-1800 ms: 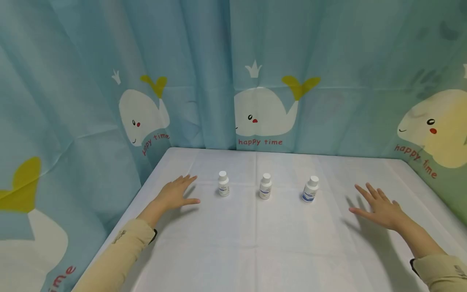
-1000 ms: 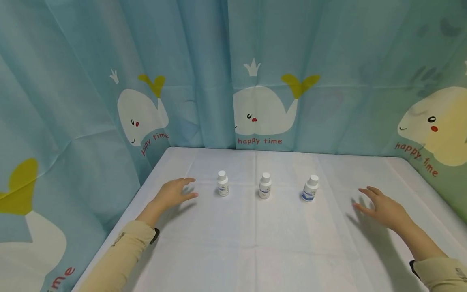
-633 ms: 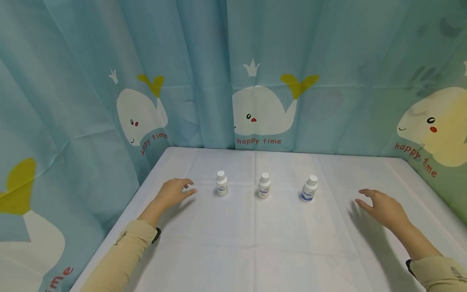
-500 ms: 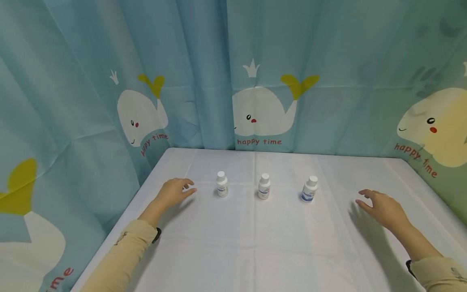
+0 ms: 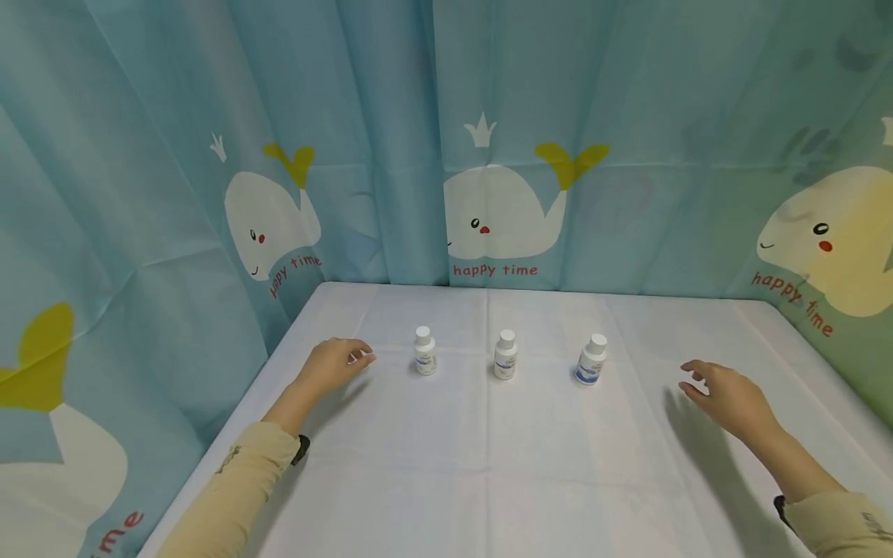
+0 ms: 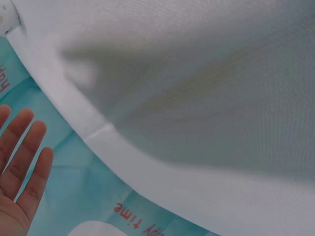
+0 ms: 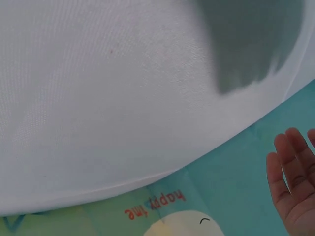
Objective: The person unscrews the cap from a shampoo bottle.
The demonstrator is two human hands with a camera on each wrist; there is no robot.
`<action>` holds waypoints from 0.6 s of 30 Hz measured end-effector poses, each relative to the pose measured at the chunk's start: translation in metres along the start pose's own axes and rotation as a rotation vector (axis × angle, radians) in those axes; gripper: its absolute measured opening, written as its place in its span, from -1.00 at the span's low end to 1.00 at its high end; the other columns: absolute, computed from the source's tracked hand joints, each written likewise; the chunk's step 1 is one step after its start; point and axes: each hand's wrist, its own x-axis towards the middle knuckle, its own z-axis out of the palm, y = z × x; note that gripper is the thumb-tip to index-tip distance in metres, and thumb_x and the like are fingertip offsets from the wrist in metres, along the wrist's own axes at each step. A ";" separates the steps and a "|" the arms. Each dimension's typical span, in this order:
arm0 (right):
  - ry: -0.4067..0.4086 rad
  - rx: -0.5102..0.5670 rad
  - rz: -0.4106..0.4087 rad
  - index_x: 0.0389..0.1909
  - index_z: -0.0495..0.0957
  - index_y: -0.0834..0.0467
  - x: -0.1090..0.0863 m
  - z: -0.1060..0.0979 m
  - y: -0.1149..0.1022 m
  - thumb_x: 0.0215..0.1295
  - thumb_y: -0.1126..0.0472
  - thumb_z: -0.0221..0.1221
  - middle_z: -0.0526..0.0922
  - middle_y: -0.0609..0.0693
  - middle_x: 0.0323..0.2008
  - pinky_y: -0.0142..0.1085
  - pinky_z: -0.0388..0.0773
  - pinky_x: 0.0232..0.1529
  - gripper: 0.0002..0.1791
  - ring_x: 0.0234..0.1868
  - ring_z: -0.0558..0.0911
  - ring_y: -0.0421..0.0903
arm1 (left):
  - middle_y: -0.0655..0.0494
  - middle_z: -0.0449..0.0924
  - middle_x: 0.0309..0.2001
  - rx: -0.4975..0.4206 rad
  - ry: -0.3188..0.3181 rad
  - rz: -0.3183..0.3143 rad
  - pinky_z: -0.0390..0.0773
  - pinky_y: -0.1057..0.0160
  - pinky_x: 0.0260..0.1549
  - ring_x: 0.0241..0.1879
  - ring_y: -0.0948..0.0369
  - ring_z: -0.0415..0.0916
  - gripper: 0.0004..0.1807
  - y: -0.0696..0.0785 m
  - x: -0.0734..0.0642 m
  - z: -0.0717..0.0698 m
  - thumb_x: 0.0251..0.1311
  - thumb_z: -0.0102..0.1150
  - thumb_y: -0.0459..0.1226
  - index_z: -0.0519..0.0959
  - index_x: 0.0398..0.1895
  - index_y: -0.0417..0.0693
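Three small white pill bottles stand upright in a row on the white-covered table: the left bottle point(image 5: 425, 353), the middle bottle point(image 5: 505, 356) and the right bottle point(image 5: 591, 361), whose label has a broader blue band. My left hand point(image 5: 333, 366) hovers to the left of the left bottle, holding nothing, its thumb and fingers bent loosely toward each other. Off to the right of the right bottle, my right hand point(image 5: 732, 399) is raised over the cloth with relaxed, slightly bent fingers and nothing in them. Part of a white bottle point(image 6: 9, 18) peeks into the left wrist view's corner.
A white cloth point(image 5: 544, 457) covers the table, with faint fold lines. Blue-green curtains point(image 5: 391, 155) printed with whales hang along its back and both sides. Dark shadows of the hands fall on the cloth.
Both hands have gone from spread fingers to loosely bent ones, thumbs and fingertips drawing closer. They stay roughly in the same places. The bottles have not moved.
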 end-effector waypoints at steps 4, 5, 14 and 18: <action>0.023 0.008 -0.001 -0.15 0.54 0.42 -0.001 -0.001 -0.005 0.12 0.30 0.25 0.64 0.28 -0.39 -0.09 0.49 -0.57 -0.69 -0.37 0.61 0.22 | 0.00 0.69 -0.34 -0.028 0.013 -0.002 0.59 0.08 -0.28 -0.34 0.08 0.61 -0.73 -0.001 0.000 -0.004 0.24 0.15 -0.12 0.66 -0.21 -0.13; 0.031 0.009 -0.004 -0.16 0.55 0.42 -0.002 -0.002 -0.007 0.11 0.30 0.25 0.64 0.28 -0.39 -0.08 0.50 -0.57 -0.69 -0.37 0.61 0.23 | 0.00 0.69 -0.34 -0.039 0.020 -0.004 0.59 0.08 -0.28 -0.33 0.08 0.61 -0.73 0.000 0.000 -0.005 0.24 0.15 -0.12 0.66 -0.21 -0.12; 0.093 0.074 -0.043 -0.19 0.57 0.37 -0.001 -0.002 -0.027 0.08 0.34 0.26 0.66 0.21 -0.41 -0.01 0.55 -0.45 -0.74 -0.38 0.63 0.17 | 0.00 0.70 -0.35 -0.075 0.079 0.032 0.58 0.06 -0.29 -0.35 0.09 0.60 -0.75 0.003 0.003 -0.021 0.23 0.17 -0.15 0.67 -0.20 -0.13; 0.092 0.143 -0.039 -0.18 0.56 0.36 0.002 -0.003 -0.035 0.10 0.36 0.25 0.66 0.19 -0.40 0.00 0.56 -0.39 -0.75 -0.38 0.63 0.13 | 0.01 0.70 -0.35 -0.078 0.086 0.041 0.58 0.06 -0.29 -0.36 0.10 0.60 -0.76 0.003 0.005 -0.024 0.24 0.17 -0.15 0.67 -0.21 -0.12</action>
